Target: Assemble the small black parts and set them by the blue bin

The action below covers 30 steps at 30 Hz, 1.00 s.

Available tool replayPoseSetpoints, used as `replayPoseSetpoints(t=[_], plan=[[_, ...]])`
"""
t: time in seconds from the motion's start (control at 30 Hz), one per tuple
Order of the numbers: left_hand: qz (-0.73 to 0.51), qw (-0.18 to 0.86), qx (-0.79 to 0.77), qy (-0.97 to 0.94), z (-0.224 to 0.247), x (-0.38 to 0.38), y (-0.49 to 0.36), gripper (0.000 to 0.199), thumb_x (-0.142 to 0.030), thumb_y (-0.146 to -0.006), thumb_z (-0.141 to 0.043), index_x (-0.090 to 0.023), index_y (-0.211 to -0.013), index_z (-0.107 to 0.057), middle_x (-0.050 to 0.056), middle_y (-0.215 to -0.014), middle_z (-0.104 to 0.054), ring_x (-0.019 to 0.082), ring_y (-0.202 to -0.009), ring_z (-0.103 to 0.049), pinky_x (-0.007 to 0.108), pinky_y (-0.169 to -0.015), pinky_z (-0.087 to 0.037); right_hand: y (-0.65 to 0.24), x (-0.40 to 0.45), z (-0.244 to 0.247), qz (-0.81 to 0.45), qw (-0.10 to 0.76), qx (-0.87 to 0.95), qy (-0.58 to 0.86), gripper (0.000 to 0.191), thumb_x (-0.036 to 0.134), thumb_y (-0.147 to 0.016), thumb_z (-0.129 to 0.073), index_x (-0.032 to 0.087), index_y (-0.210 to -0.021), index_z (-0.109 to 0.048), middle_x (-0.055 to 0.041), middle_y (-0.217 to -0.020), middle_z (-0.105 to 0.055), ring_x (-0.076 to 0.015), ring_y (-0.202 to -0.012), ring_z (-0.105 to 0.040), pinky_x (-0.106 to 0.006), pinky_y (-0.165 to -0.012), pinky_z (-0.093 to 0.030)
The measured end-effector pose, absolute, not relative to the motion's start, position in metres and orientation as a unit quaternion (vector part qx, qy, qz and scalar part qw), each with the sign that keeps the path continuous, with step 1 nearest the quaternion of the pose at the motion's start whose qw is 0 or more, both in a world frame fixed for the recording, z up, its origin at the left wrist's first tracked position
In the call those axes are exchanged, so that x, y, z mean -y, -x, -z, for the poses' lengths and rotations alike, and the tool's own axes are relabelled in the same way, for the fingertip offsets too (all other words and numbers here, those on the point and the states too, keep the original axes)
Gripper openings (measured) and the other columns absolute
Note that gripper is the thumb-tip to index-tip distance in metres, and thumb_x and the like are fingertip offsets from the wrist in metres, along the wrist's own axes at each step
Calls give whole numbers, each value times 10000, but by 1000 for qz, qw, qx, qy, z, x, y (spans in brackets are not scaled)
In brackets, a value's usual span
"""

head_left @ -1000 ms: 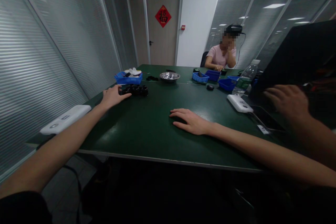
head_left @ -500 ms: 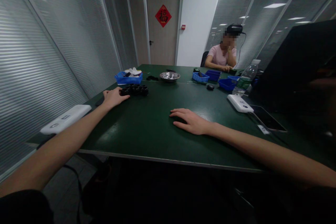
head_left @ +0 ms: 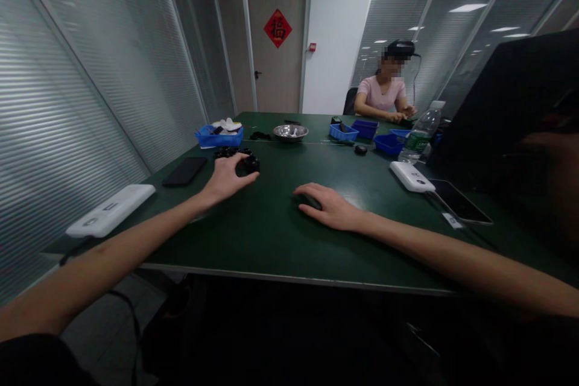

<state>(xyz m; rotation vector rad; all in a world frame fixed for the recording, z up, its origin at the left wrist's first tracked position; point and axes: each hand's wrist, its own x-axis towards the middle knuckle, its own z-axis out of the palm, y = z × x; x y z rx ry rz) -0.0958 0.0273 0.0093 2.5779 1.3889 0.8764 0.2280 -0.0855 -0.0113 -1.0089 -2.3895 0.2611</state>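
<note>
On the left side of the green table (head_left: 266, 235), my left hand (head_left: 229, 178) reaches over a cluster of shiny black objects (head_left: 251, 163). Its thumb and fingers are spread around the right part of the cluster; whether they touch it is unclear. My right hand (head_left: 328, 206) rests near the middle of the table, palm down with its fingers extended and slightly curved. A dark rounded object (head_left: 311, 200) shows under the right hand, between fingers and thumb. A black phone (head_left: 185, 171) lies left of my left hand.
Farther back are a blue basket (head_left: 219, 140), a metal bowl (head_left: 290, 133) and blue trays (head_left: 388, 145). At right stand a bottle (head_left: 418, 136), a white power bank (head_left: 411, 177) and a phone (head_left: 464, 202). Another white power bank (head_left: 111, 211) lies left. A person (head_left: 382, 96) sits opposite.
My left hand has moved right along the black cluster, uncovering the phone. The right hand has barely moved, but the dark object under it shows more. The person opposite has lowered a hand from the face.
</note>
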Motion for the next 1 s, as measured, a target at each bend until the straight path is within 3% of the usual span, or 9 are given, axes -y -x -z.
replayPoseSetpoints(t=[0.17, 0.27, 0.37, 0.67, 0.83, 1.0], plan=[[-229, 61, -303, -923, -10, 12, 39, 527, -538, -859, -678, -189, -1247, -605, 85, -1224, -691, 304, -1129, -601, 493, -1065, -351, -226, 84, 7, -140, 364, 809, 439, 369, 444, -979, -620, 197, -1254, -602, -92, -1127, -702, -223, -960, -690, -395, -858, -593], [-205, 62, -264, -940, -14, 20, 16, 468, -478, -844, -687, -167, -1189, -634, 83, -1143, -694, 283, -1076, -623, 478, -1038, -349, -226, 82, 7, -158, 385, 774, 477, 384, 506, -924, -683, 192, -1138, -626, -50, -958, -705, -196, -826, -675, -338, -722, -568], [-197, 74, -249, -945, -14, 23, 2, 423, -456, -837, -690, -150, -1128, -668, 85, -1103, -675, 286, -1062, -620, 479, -1014, -366, -228, 80, 10, -164, 390, 764, 487, 367, 531, -905, -699, 197, -1048, -651, -30, -896, -703, -178, -773, -658, -319, -691, -540], [-270, 210, -236, -910, 6, 22, 1, 372, -403, -850, -713, -174, -1143, -687, 67, -1052, -618, 216, -911, -617, 330, -787, -506, -231, 83, 7, -172, 383, 784, 457, 312, 455, -945, -670, 205, -1132, -674, -52, -1011, -716, -191, -860, -668, -336, -739, -557], [-272, 202, -241, -910, 7, 19, 4, 340, -423, -862, -715, -185, -1104, -697, 51, -1017, -620, 210, -892, -622, 327, -787, -493, -233, 84, 5, -144, 376, 816, 414, 364, 393, -970, -642, 230, -1296, -644, -80, -1113, -664, -206, -940, -648, -335, -745, -571], [-265, 191, -227, -918, 7, 22, 4, 356, -437, -882, -705, -181, -1130, -688, 61, -1060, -614, 219, -935, -622, 340, -829, -491, -233, 85, 4, -115, 379, 819, 414, 331, 399, -972, -651, 235, -1259, -675, -77, -1079, -638, -212, -945, -634, -346, -765, -571]])
